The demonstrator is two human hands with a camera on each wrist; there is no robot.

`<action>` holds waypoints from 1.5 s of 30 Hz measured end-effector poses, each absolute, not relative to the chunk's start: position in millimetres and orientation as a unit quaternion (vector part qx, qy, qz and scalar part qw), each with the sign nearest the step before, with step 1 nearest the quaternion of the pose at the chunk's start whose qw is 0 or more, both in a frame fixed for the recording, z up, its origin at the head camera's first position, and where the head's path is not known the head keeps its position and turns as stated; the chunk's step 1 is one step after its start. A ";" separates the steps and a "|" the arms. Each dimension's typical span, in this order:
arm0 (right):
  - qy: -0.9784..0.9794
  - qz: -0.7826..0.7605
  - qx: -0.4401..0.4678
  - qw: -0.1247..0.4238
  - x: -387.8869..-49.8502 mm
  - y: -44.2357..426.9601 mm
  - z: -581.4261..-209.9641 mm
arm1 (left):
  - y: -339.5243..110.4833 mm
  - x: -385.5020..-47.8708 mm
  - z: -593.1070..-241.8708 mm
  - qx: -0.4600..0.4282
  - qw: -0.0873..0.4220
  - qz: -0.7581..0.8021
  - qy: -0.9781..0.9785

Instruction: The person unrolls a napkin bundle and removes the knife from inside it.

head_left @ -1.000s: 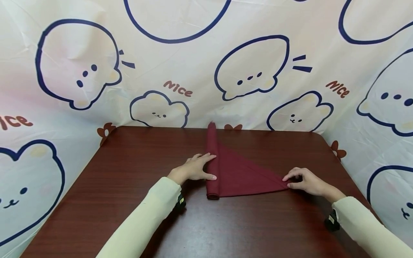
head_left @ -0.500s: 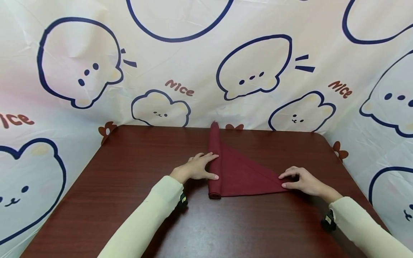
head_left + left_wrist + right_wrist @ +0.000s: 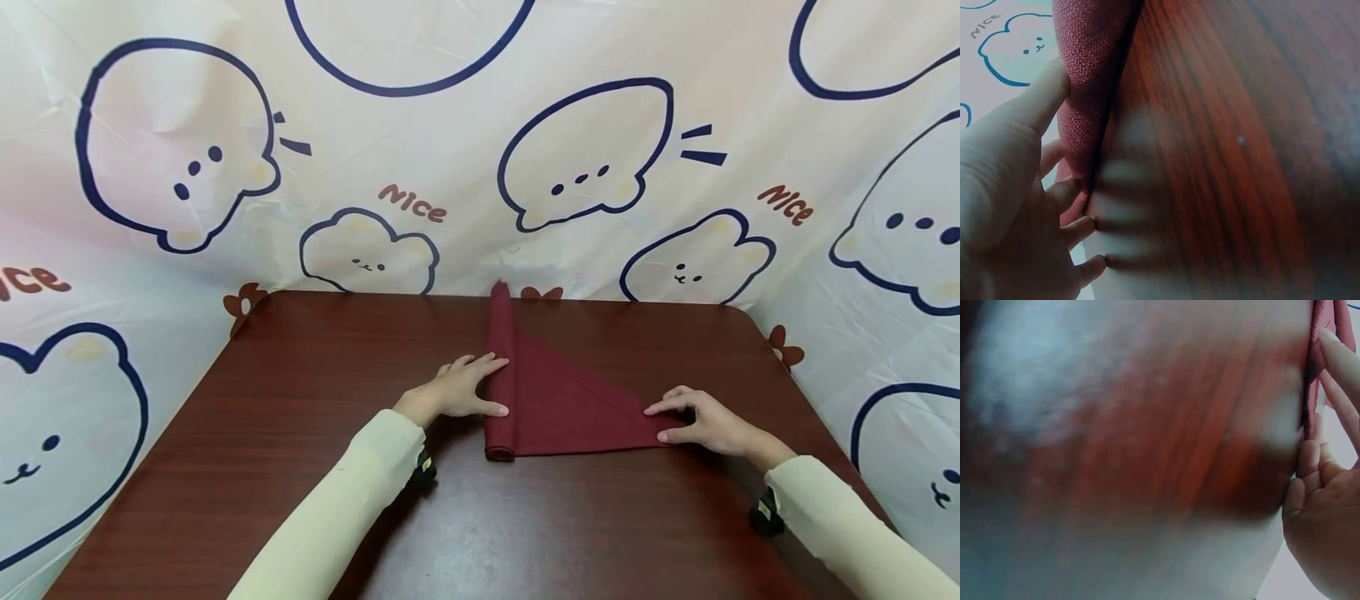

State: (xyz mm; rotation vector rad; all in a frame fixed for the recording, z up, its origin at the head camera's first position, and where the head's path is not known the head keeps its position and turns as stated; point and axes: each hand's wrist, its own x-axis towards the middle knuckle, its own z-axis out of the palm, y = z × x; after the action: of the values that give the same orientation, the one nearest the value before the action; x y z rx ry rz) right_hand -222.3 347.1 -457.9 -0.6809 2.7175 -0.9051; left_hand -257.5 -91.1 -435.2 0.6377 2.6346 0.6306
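A dark red cloth (image 3: 581, 404) lies on the table, its left side wound into a long roll (image 3: 501, 333) and its right side flat, tapering to a corner. My left hand (image 3: 456, 390) rests on the roll with thumb and fingers spread; the left wrist view shows the thumb (image 3: 1050, 94) against the woven fabric. Near the tapered corner, my right hand (image 3: 708, 421) touches the cloth with thumb and index fingertips, which stand apart. The right wrist view shows that thumb (image 3: 1338, 356) on the cloth edge, with other fingers bent beside the tabletop. Part of the corner is hidden under this hand.
The brown wood-grain table (image 3: 300, 367) carries the cloth. A pale sheet (image 3: 465, 150) with bear drawings hangs behind it and at both sides. The roll's far end reaches the table's back edge.
My right hand has shifted slightly left along the cloth, and its thumb and index fingertips have moved a little farther apart. My left hand stays on the roll.
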 end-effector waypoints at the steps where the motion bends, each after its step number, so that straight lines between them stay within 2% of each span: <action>1: 0.919 -0.306 -0.231 0.097 -222.2 347.9 -458.1 | -91.1 -257.4 -435.6 0.226 0.177 0.223 0.932; 16: 0.909 -0.326 -0.237 0.107 -224.7 354.2 -464.4 | -92.5 -256.5 -437.8 0.232 0.152 0.245 0.929; 26: 0.911 -0.327 -0.223 0.112 -223.7 353.3 -462.9 | -73.1 -247.2 -430.0 0.279 0.113 0.234 0.924; 36: 0.910 -0.334 -0.219 0.116 -222.4 349.5 -459.8 | -67.7 -243.2 -436.7 0.293 0.111 0.204 0.928; 45: 0.912 -0.320 -0.237 0.098 -218.6 349.1 -459.9 | -68.4 -242.1 -439.1 0.288 0.113 0.204 0.929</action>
State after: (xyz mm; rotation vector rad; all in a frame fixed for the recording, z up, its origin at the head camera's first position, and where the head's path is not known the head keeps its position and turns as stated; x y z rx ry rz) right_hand -218.6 349.1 -459.9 -0.7014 2.6997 -0.9466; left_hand -242.1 -68.4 -439.1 0.8440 2.7249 0.5987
